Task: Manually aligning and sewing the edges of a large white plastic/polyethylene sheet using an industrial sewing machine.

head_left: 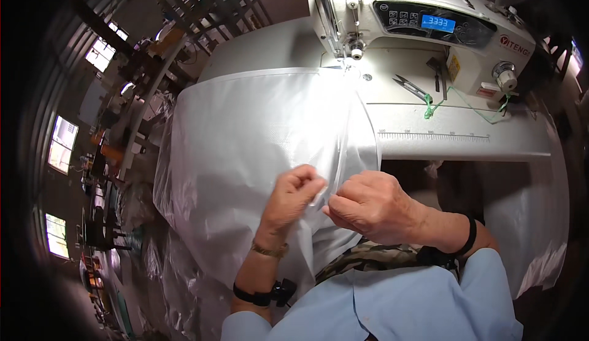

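A wide sheet of shiny white plastic fabric [239,132] spreads over the table and hangs down toward my lap. Its narrow folded edge [342,147] runs from beneath the needle area of a white sewing machine [353,28] down between my hands. My left hand [292,195] is above the sheet, thumb and fingers pinched together; a pale bit shows at the fingertips, too small to name. Close beside it, my right hand [369,206] is closed in a fist on the folded edge, its fingertips turned out of sight.
Thread snips [412,88] lie on the machine bed, with a small dark tool [437,74] beside them. Green thread [429,106] trails toward the machine's handwheel [506,78]. A ruler scale [432,137] marks the table's near edge. Metal racks [208,6] stand at the back left.
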`<state>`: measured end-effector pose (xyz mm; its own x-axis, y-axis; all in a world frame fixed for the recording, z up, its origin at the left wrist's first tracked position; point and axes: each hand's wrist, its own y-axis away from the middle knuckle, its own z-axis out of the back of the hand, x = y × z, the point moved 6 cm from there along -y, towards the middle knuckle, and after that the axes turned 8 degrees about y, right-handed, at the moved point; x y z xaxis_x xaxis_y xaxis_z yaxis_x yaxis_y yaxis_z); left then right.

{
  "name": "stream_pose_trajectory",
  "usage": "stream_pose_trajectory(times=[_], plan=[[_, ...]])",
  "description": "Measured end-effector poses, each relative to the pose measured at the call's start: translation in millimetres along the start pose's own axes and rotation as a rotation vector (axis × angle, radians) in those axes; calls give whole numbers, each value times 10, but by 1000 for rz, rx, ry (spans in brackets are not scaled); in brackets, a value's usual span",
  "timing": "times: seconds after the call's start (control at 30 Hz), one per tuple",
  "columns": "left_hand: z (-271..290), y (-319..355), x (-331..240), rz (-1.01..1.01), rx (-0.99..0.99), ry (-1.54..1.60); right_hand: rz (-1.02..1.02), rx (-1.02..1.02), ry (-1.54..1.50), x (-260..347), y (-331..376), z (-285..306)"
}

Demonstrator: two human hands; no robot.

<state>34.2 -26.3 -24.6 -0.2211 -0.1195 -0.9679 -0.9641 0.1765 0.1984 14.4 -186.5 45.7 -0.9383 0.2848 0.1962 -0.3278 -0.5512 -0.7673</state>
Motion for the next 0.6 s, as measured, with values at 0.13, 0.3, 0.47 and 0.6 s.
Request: stream_pose_trajectory(times=[0.13, 0.3, 0.47, 0.6], plan=[[214, 68, -344, -138, -142, -43, -37, 130, -64, 0, -30, -99], [-128, -70, -9, -48, 51, 14, -45, 26, -90, -10, -15, -61], [-218, -80, 231, -124, 150, -110, -51, -18, -121, -54, 17, -4], [-47, -28, 225, -42, 98, -146, -47, 0, -124, -40, 6, -36]])
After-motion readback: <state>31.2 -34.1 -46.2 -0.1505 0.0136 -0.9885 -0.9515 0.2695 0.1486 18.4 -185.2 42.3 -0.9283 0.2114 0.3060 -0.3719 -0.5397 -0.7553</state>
